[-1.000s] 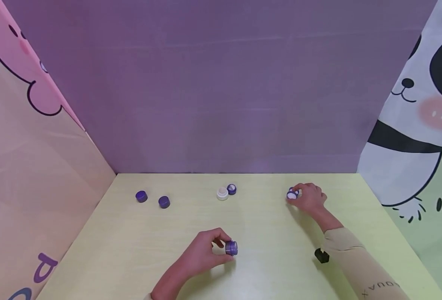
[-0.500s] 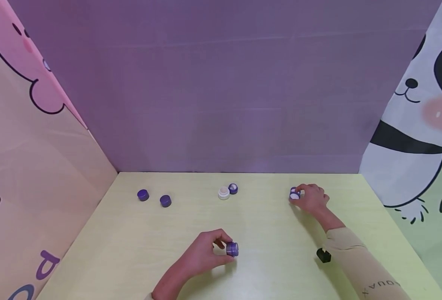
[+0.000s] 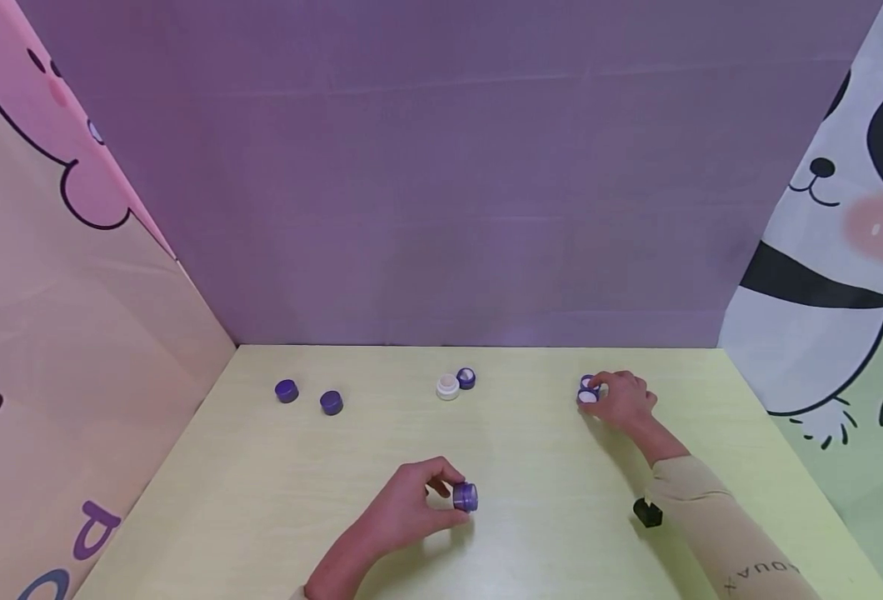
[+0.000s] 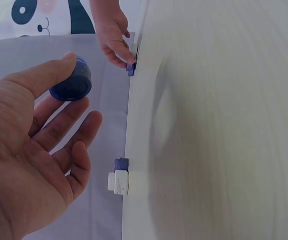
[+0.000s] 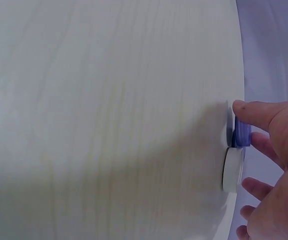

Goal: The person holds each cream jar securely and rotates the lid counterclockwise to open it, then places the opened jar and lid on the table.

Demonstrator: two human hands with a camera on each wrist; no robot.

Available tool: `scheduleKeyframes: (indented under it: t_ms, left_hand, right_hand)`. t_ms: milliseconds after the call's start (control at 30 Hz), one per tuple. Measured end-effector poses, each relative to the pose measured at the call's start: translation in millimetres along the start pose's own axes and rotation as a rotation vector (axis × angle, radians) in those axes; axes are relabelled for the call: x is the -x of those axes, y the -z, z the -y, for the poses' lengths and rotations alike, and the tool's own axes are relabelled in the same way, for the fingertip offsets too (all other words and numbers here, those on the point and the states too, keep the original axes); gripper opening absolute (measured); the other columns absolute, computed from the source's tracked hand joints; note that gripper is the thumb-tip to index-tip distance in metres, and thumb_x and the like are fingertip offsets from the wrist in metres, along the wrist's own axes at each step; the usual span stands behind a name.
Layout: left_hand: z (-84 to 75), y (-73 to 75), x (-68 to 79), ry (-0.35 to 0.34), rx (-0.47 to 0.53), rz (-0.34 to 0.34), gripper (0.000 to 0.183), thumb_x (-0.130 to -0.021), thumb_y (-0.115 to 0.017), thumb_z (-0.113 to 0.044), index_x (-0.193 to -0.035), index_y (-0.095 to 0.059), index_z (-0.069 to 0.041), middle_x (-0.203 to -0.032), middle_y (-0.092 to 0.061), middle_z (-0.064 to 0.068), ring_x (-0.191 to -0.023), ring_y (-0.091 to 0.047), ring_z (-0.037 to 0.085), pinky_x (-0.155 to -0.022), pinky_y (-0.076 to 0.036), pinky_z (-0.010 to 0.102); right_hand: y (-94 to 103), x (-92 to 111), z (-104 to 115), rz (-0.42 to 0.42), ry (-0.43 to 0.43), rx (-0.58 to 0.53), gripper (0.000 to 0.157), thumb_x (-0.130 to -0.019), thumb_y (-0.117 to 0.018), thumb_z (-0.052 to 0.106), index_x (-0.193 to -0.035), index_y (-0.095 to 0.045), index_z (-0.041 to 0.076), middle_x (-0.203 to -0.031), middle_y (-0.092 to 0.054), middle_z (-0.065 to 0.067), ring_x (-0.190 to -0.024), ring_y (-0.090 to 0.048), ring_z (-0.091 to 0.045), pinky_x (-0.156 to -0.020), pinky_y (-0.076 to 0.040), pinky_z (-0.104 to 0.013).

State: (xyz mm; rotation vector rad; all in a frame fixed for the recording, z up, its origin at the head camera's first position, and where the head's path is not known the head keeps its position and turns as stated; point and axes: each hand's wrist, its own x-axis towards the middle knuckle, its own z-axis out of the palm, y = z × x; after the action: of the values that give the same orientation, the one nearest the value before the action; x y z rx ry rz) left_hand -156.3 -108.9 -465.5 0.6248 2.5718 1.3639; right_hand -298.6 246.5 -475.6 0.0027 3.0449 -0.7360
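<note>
My left hand [image 3: 419, 508] pinches a small purple jar [image 3: 466, 497] between thumb and index finger, held above the front middle of the table. The jar lies on its side, its glossy end facing right; in the left wrist view it looks dark blue [image 4: 71, 85]. At the back right, my right hand [image 3: 621, 397] pinches a small purple lid [image 3: 587, 397], thumb and fingertips at its sides. In the right wrist view a white round piece [image 5: 232, 170] lies right beside the purple lid [image 5: 242, 132]. The other fingers of that hand are spread loosely.
Two purple lids [image 3: 331, 402] sit at the back left. A white jar [image 3: 447, 387] stands at the back middle against a purple piece with a white inside [image 3: 466, 378]. A black block [image 3: 647, 512] lies beside the right sleeve. A purple backdrop [image 3: 441, 208] rises behind the table.
The purple lid at my right hand has shifted slightly toward the front, showing more of the piece behind it. My left hand keeps its hold on the jar, nearly still.
</note>
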Motion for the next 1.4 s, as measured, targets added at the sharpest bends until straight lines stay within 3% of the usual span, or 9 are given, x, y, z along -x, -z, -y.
scheduleKeyframes:
  t_ms: [500,700,1033,1400]
  left_hand:
    - [-1.4,-0.4,0.4,-0.005,-0.001,-0.012,0.030,-0.077,-0.084,-0.021,-0.101,-0.067,-0.021,-0.094,-0.066,-0.017,-0.090,-0.061,0.016,-0.078,-0.048,0.031]
    - [-3.5,0.5,0.2,-0.012,-0.001,-0.016,0.030,-0.077,-0.083,-0.022,-0.102,-0.066,-0.021,-0.094,-0.066,-0.017,-0.090,-0.061,0.016,-0.080,-0.049,0.035]
    - [0.3,-2.6,1.9,0.001,0.047,0.007,0.029,-0.076,-0.084,-0.023,-0.097,-0.064,-0.023,-0.094,-0.067,-0.015,-0.090,-0.063,0.013,-0.077,-0.051,0.035]
    - [1.4,0.4,4.7,-0.001,0.043,0.007,0.030,-0.079,-0.082,-0.019,-0.100,-0.060,-0.020,-0.097,-0.068,-0.012,-0.091,-0.064,0.010,-0.082,-0.050,0.041]
  right_hand:
    - [-2.5,-2,-1,0.016,0.020,0.025,0.046,-0.079,-0.076,0.034,-0.117,-0.064,0.011,-0.124,-0.049,-0.028,-0.112,-0.042,-0.052,-0.084,-0.033,-0.065]
    - [-1.5,-2,0,-0.005,0.044,0.026,0.047,-0.079,-0.076,0.034,-0.118,-0.064,0.011,-0.124,-0.051,-0.027,-0.109,-0.045,-0.051,-0.083,-0.034,-0.064]
    - [0.1,14,16,-0.077,0.139,0.006,0.038,-0.080,-0.076,0.029,-0.111,-0.066,0.008,-0.120,-0.055,-0.025,-0.103,-0.050,-0.049,-0.079,-0.036,-0.064]
    - [-0.7,46,48,-0.131,0.346,-0.076,0.029,-0.076,-0.080,0.022,-0.100,-0.069,0.011,-0.109,-0.063,-0.012,-0.095,-0.057,-0.037,-0.075,-0.042,-0.058]
